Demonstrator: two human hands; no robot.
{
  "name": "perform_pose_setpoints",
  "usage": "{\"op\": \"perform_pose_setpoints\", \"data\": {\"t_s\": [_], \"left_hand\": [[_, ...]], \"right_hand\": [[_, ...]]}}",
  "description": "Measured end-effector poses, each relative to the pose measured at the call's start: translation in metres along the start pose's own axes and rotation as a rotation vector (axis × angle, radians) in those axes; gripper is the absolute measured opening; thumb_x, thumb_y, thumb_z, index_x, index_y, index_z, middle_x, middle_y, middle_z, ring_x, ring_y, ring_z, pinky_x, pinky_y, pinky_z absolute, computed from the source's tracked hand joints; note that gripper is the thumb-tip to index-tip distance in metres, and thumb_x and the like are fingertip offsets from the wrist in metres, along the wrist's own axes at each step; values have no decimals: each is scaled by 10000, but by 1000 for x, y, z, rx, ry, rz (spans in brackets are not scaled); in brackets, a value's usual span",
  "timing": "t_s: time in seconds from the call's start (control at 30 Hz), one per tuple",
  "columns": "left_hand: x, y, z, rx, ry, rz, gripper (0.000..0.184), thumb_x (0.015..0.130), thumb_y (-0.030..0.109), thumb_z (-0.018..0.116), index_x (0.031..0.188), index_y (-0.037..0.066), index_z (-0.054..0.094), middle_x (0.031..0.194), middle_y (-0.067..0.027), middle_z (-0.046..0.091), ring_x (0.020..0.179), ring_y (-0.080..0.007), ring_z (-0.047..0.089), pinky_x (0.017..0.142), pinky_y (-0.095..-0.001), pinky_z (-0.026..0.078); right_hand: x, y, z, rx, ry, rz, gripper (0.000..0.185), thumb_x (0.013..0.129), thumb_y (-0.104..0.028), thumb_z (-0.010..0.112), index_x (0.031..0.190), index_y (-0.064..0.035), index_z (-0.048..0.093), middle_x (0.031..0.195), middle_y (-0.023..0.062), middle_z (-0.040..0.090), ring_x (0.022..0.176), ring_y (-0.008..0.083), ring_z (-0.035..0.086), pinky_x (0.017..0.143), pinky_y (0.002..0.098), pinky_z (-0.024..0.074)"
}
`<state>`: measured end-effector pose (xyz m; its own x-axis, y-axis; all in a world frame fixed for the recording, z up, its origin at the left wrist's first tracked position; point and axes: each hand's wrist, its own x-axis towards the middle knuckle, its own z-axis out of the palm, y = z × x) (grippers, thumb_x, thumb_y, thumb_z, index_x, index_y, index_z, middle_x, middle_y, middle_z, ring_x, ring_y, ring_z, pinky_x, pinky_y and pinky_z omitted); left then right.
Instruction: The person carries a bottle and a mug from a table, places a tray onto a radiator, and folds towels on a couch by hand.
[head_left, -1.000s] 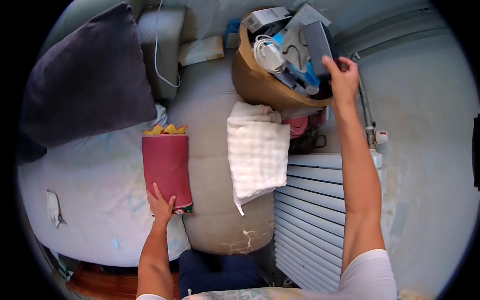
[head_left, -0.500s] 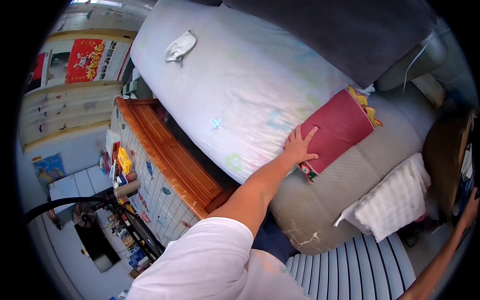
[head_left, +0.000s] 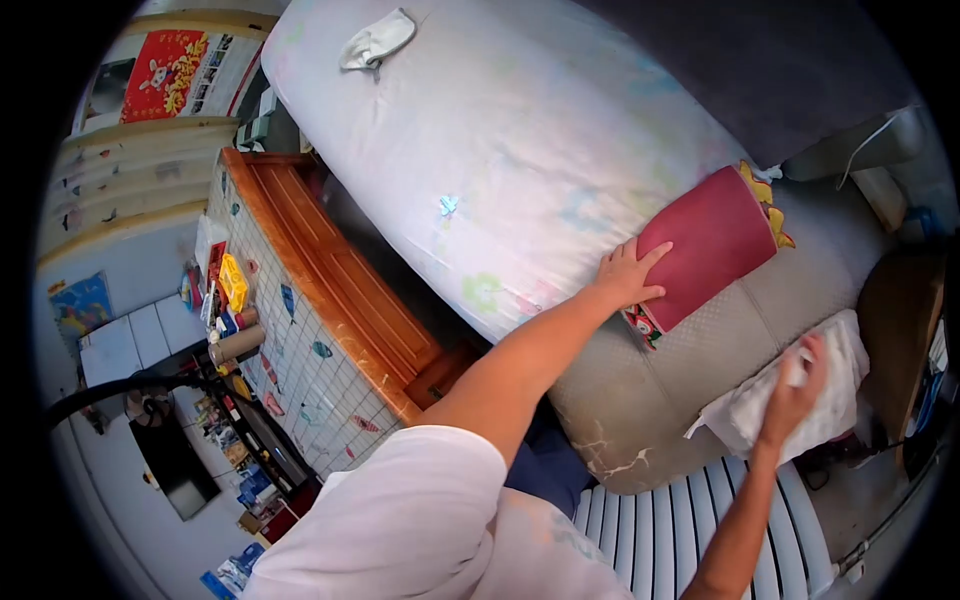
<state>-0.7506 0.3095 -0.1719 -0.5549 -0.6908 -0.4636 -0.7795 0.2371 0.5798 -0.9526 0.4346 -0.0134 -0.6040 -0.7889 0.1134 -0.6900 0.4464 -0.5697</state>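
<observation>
A dark-red flat piece (head_left: 712, 240) lies across the bed's edge, with yellow scalloped trim (head_left: 768, 200) at its far end and a patterned green-and-red corner at its near end. My left hand (head_left: 632, 276) rests on its near left side, fingers spread flat and thumb apart. Over a folded white towel (head_left: 745, 405) on the right is my right hand (head_left: 795, 395). Its fingers are curled and somewhat blurred around something small and whitish, which I cannot make out against the towel.
A pale sheet (head_left: 520, 130) covers much of the bed, with a white sock-like cloth (head_left: 380, 40) on it. To the left stands an orange-brown wooden cabinet (head_left: 330, 260). A striped slatted surface (head_left: 660, 530) is below, a dark brown board (head_left: 905, 320) at right.
My right hand has come in from the far right edge to over the towel, its fingers now curled. My left hand stays on the red piece. The view has shifted slightly.
</observation>
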Motion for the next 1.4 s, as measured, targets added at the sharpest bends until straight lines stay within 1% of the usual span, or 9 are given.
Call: {"op": "perform_pose_setpoints", "data": {"t_s": [0.1,0.17,0.27,0.4,0.63,0.87,1.07,1.23,1.4], "left_hand": [[-18,-49,-13,-61,237,247,534,695,292,644,1187,176,472,1204,-174,419,1117,-329,398,917,-405,346],[-32,-105,-33,59,529,215,365,672,217,634,1012,96,577,1111,-145,489,1065,-299,442,898,-396,356],[-51,-201,-71,178,735,-125,444,675,127,643,1102,87,527,1161,-195,429,1109,-344,384,946,-389,325],[-66,-246,-104,27,700,-555,436,702,115,642,1118,88,516,1164,-194,405,1089,-336,388,902,-363,360],[-55,-260,-84,-71,659,-107,253,667,6,598,913,58,565,950,-112,490,884,-298,468,777,-361,408],[-45,-236,-75,13,317,214,316,654,5,596,961,76,567,965,-122,495,916,-292,486,811,-338,417],[-3,-241,-174,-152,338,8,415,709,194,647,1103,119,542,1176,-173,434,1098,-314,415,922,-359,358],[93,-326,-277,244,788,-241,439,712,189,641,1120,78,522,1277,-259,293,1183,-396,292,987,-401,276],[128,-375,-354,524,665,-503,414,700,227,649,1088,112,561,1336,-206,202,1204,-363,254,944,-411,334]], "right_hand": [[-22,-44,65,36,-234,-84,285,744,-57,577,1024,-40,533,1146,131,493,1078,276,451,907,351,357],[-18,-57,105,-22,-250,-232,310,739,-78,582,1044,-54,529,1166,144,473,1103,309,428,920,373,346],[-1,-72,159,-209,-170,-360,391,743,-154,584,1117,-76,498,1251,147,406,1168,322,367,951,425,299],[22,-49,240,-456,-6,-248,441,754,-288,540,1168,-146,484,1313,136,349,1219,313,304,976,475,227],[19,-36,281,-731,15,-238,386,738,-345,509,1101,-216,547,1318,51,369,1229,293,295,977,484,199],[23,-37,285,-705,-3,-217,363,764,-318,495,1111,-216,531,1337,17,346,1248,265,271,995,465,171],[29,-42,280,-679,-42,-172,357,763,-295,494,1106,-207,534,1342,4,343,1261,246,257,1007,456,153],[34,-45,286,-688,-20,-166,348,724,-256,522,1065,-192,552,1327,18,369,1246,265,286,1019,443,146],[38,-43,292,-734,-37,-153,355,710,-235,515,1060,-187,554,1320,22,376,1247,269,282,1022,448,148]]}}
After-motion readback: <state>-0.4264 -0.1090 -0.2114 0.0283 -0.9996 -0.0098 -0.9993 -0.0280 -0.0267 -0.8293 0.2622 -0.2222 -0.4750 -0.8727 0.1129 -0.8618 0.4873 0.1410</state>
